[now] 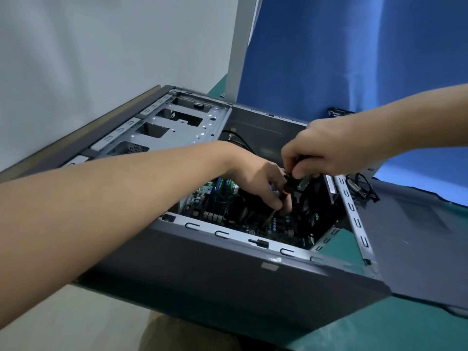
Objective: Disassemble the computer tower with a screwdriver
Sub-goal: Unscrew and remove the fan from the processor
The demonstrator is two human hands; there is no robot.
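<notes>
A grey computer tower (pixel 228 274) lies on its side with the open side up, showing the green motherboard (pixel 278 224) inside. My right hand (pixel 326 148) grips the top of a black screwdriver (pixel 287 190) with an orange ring, held upright over the board. My left hand (pixel 260 182) reaches into the case and pinches the lower shaft near the tip. What the tip touches is hidden in the dark interior. A black fan or cooler (pixel 311 198) sits just right of the screwdriver.
The metal drive cage (pixel 172 125) fills the far left of the case. The removed grey side panel (pixel 417 239) lies on the green table (pixel 405 325) at right. Black cables (pixel 362 186) lie behind it. A blue curtain (pixel 354 59) hangs at the back.
</notes>
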